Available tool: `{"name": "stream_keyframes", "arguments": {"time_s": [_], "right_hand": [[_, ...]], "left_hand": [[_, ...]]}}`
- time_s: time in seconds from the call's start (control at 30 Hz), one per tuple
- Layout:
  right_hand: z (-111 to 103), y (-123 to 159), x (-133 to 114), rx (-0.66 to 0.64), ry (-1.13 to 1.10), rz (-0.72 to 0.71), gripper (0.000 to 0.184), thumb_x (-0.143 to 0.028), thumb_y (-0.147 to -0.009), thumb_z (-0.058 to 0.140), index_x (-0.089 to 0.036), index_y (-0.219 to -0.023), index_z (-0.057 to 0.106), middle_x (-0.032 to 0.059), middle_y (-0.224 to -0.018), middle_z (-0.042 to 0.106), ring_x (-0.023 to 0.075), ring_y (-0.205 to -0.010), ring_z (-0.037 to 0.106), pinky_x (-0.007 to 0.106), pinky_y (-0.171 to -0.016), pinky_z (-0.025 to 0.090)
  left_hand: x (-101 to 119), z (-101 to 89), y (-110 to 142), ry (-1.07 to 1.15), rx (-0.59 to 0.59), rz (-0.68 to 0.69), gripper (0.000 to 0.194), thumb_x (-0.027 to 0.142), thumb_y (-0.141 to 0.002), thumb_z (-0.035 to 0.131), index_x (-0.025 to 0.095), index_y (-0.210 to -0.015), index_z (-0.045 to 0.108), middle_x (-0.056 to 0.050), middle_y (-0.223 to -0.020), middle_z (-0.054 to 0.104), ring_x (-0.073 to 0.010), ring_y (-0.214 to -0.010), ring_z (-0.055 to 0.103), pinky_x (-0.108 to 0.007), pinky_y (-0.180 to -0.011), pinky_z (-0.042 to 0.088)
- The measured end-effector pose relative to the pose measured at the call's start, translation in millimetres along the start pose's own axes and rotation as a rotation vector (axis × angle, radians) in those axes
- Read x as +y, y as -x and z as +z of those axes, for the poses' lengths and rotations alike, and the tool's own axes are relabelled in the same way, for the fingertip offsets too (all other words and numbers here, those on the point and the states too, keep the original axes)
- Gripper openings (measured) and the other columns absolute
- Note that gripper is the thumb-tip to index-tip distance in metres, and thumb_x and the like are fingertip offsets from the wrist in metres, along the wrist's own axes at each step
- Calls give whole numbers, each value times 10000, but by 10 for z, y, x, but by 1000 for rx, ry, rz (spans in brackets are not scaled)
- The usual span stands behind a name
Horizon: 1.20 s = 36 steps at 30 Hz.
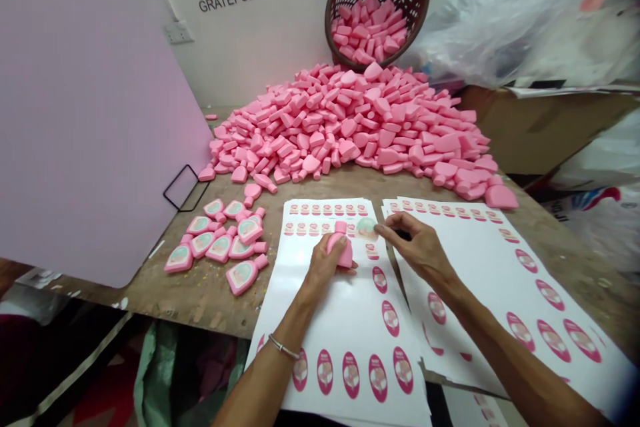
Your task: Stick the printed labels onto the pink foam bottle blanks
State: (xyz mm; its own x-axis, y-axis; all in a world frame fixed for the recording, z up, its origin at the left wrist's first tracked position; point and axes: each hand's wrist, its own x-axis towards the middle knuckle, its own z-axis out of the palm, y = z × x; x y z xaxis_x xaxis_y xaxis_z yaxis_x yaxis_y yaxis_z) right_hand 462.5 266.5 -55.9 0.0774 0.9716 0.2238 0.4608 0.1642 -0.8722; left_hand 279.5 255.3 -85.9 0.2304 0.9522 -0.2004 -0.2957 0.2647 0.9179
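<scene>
My left hand (326, 264) grips a pink foam bottle shape (341, 247) upright against a white label sheet (330, 320). My right hand (420, 250) pinches a pale round sticker (367, 228) by its edge, holding it just beside the foam piece. Under that hand lies a second sheet (500, 280) printed with pink oval labels. Left of the sheets, several foam bottles with labels on them (215, 247) lie in a loose group. A large heap of bare pink foam shapes (345, 127) spreads across the back of the wooden table (140, 290).
A tipped brown plastic basket (345, 7) holding more foam leans at the heap's far side. A lilac board (90, 114) stands at the left on a black wire stand (186, 187). A plastic bag (500, 20) and a cardboard box (540, 127) sit to the right.
</scene>
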Motion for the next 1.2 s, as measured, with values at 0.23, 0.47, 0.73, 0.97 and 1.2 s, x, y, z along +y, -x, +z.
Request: {"name": "stream_keyframes", "arguments": {"time_s": [0.23,0.47,0.73,0.97,1.2], "right_hand": [[207,280,-328,-204,-82,30,427,-510,-751,647,-191,-1031,692,5,-677,629,112,-564,500,239,-518,401],[314,385,-462,-187,-78,33,370,-487,-734,660,-196,-955,720,6,-650,634,110,-515,504,237,-457,399],[337,415,-475,-164,-89,57,346,-464,-734,664,-189,-936,721,12,-639,636,109,-489,494,231,-400,371],[339,412,-468,-111,-50,2,351,-471,-738,662,-183,-930,719,31,-683,668,139,-562,551,254,-467,420],[341,432,-426,-39,66,-99,334,-437,-774,650,-212,-1018,687,39,-800,702,166,-644,615,296,-582,471]], "left_hand": [[216,20,301,315,-21,-129,585,594,-876,373,85,-1028,618,-127,-837,669,-198,-659,654,-322,-535,570],[280,-18,415,371,-30,-108,577,564,-909,320,91,-1027,630,-106,-794,674,-196,-716,662,-356,-640,586],[264,-18,426,386,-46,-100,579,587,-892,345,101,-1011,636,-103,-815,674,-199,-728,663,-380,-663,588],[287,-6,419,381,-62,-101,543,578,-878,397,109,-1019,633,-99,-839,675,-203,-740,664,-394,-686,585],[276,-25,412,410,-114,-94,346,426,-854,520,118,-991,596,-86,-829,664,-222,-777,662,-423,-700,578]]}}
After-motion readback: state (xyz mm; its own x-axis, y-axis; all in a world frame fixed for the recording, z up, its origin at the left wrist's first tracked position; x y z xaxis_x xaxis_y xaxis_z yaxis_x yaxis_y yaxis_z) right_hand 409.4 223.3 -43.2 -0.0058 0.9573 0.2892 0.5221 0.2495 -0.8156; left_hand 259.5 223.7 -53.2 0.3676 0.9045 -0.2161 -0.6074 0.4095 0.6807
